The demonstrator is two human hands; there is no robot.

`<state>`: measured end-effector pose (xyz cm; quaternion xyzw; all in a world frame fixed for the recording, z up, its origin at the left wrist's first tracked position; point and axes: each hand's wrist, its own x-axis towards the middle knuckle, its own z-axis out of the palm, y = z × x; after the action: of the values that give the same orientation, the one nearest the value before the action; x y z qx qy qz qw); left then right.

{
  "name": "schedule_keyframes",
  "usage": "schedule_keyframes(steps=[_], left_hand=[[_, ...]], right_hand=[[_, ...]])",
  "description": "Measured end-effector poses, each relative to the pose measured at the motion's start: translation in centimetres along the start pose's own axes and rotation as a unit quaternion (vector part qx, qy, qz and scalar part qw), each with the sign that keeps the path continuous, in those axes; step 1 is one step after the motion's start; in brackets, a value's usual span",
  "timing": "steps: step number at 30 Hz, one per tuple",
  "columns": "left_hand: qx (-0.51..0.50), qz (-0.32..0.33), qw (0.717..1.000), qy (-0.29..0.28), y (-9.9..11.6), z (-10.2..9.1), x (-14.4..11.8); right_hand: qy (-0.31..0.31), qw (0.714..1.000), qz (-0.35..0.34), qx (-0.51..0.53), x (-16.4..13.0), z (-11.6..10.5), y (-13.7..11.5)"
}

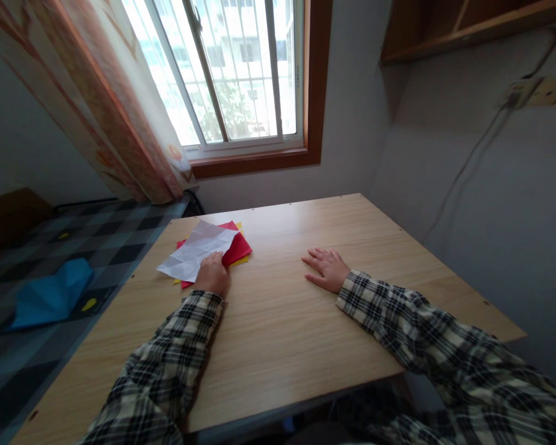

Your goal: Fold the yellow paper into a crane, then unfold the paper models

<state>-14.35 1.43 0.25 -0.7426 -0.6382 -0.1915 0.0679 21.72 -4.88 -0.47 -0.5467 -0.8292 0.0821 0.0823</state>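
A creased white sheet of paper (pixel 199 242) lies at an angle over red paper (pixel 237 247) and yellow paper (pixel 241 261) on the left part of the wooden table (pixel 269 334). My left hand (pixel 212 274) is closed at the near right edge of the white sheet, gripping it, with the thumb side partly hidden. Flat on the tabletop to the right rests my right hand (pixel 328 269), its fingers spread and nothing in it.
Left of the table is a bed with a checked cover (pixel 120 232), on which a folded blue paper (pixel 53 293) lies. A window (pixel 241 80) with a patterned curtain (pixel 106 93) is behind. On the right wall hang a shelf (pixel 482 43) and a socket with a cord (pixel 521 93).
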Motion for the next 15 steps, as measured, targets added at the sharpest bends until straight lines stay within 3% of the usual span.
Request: schedule_keyframes(steps=[4,9,12,15], left_hand=[[0.003,-0.003,1.000,0.031,0.4,-1.2,-0.1],[-0.063,0.020,0.987,0.146,1.6,-3.4,-0.1],[-0.097,0.079,0.975,0.183,3.5,-4.4,-0.7],[-0.135,0.175,0.963,0.155,6.2,-4.3,-2.1]], right_hand=[[-0.001,1.000,0.000,-0.002,0.0,-0.1,0.0],[-0.004,1.000,-0.001,-0.001,-0.1,-0.1,-0.1],[0.005,1.000,-0.005,0.008,-0.1,0.0,-0.1],[0.029,0.999,-0.010,0.036,0.1,0.4,0.2]])
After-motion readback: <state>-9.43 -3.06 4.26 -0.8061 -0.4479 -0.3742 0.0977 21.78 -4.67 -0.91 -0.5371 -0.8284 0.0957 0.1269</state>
